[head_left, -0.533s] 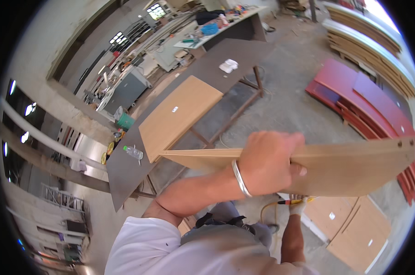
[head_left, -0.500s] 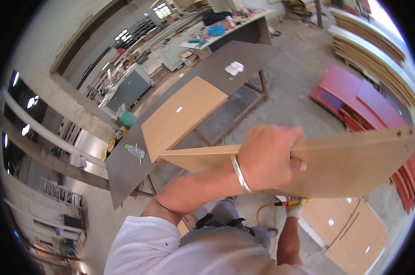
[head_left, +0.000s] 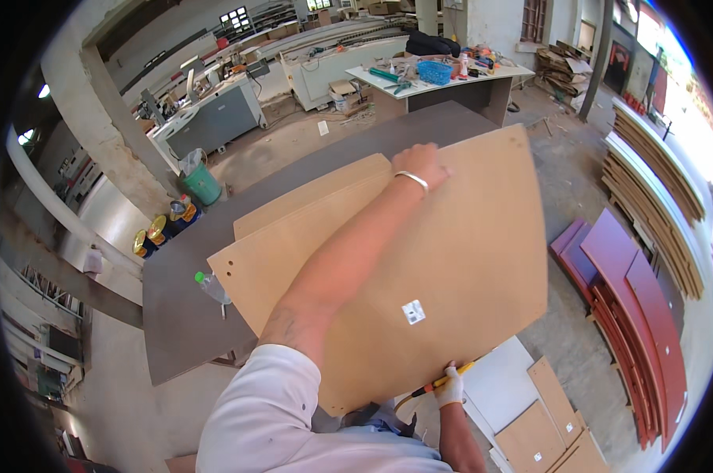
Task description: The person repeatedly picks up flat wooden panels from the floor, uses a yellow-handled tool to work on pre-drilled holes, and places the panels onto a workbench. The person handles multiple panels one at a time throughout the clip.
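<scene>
A large wood-coloured panel [head_left: 475,252] is tilted up in front of me, with a small white label on its face and drilled holes at its corners. My left hand [head_left: 423,167], bare with a silver bangle at the wrist, is closed over its far edge. At the near edge, my right hand [head_left: 451,388], in a white glove, is wrapped round a yellow and orange tool [head_left: 431,387] with a yellow hose; its exact kind is unclear. Behind the tilted panel, another wood-coloured panel [head_left: 317,188] lies on the dark table [head_left: 175,331].
A bottle with a green cap [head_left: 212,288] lies on the table's left. Red panels [head_left: 648,315] are stacked at right, beyond them pale boards [head_left: 656,205]. More panels [head_left: 530,433] lie low at the near right. A bench [head_left: 388,88] holding a blue basket [head_left: 434,72] stands behind.
The panel has turned from nearly edge-on to showing its broad face, and its far edge has swung away from me with my left hand. The right hand keeps the tool.
</scene>
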Motion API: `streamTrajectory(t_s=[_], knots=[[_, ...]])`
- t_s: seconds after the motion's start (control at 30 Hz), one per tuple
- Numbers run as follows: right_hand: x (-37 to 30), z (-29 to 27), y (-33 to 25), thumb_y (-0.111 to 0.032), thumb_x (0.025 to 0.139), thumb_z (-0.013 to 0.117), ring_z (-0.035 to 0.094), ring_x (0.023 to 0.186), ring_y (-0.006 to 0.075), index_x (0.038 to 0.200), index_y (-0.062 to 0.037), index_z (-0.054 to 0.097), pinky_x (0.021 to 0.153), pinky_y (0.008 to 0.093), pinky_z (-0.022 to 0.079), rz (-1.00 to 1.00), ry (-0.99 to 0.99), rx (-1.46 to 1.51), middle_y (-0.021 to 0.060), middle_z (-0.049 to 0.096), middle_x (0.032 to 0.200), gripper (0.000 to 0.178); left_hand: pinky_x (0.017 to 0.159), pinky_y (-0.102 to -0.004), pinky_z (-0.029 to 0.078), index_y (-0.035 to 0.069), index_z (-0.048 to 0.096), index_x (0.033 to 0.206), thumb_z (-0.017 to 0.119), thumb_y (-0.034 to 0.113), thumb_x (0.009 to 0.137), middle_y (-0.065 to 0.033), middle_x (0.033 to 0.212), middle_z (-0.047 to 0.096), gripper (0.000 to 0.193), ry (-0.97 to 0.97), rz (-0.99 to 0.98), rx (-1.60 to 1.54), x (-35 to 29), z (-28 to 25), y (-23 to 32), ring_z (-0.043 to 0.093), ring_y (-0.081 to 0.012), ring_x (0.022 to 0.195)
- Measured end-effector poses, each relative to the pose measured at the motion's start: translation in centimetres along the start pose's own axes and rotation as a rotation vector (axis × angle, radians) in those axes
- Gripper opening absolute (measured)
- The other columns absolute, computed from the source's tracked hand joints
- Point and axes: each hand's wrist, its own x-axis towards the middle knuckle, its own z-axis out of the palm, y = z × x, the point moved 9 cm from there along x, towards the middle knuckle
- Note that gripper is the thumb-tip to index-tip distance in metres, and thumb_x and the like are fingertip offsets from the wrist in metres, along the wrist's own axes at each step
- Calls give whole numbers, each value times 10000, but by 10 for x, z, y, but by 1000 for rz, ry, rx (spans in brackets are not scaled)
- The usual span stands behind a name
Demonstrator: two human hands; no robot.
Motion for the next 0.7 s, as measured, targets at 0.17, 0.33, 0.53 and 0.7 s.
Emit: streamTrajectory(t_s=[0.17,0.33,0.53,0.7], knots=[[13,62,36,76,843,573,604,881,173,1223,-112,494,815,366,526,-15,101,-294,17,574,1009,431,914,-435,504,80,653,1161,697,431,812,-161,1161,670,497,-165,-189,75,82,113,-223,633,-329,1086],[12,79,66,46,784,612,588,810,158,1138,-82,504,691,302,504,67,207,-545,35,578,948,391,984,-427,471,64,579,1272,681,435,840,-173,1262,618,578,-255,-319,-24,73,189,-353,582,-334,1180],[32,107,71,-152,781,694,565,634,180,1091,-95,496,412,351,422,162,290,-879,48,572,877,373,1039,-419,427,72,541,1337,660,432,862,-180,1333,572,608,-338,-395,-76,91,247,-421,533,-330,1246],[39,130,56,-190,784,702,542,577,174,1077,-109,481,415,337,430,283,414,-1000,55,559,837,375,1030,-430,432,69,574,1282,644,418,876,-170,1294,599,540,-419,-439,-4,112,289,-417,562,-323,1206]])
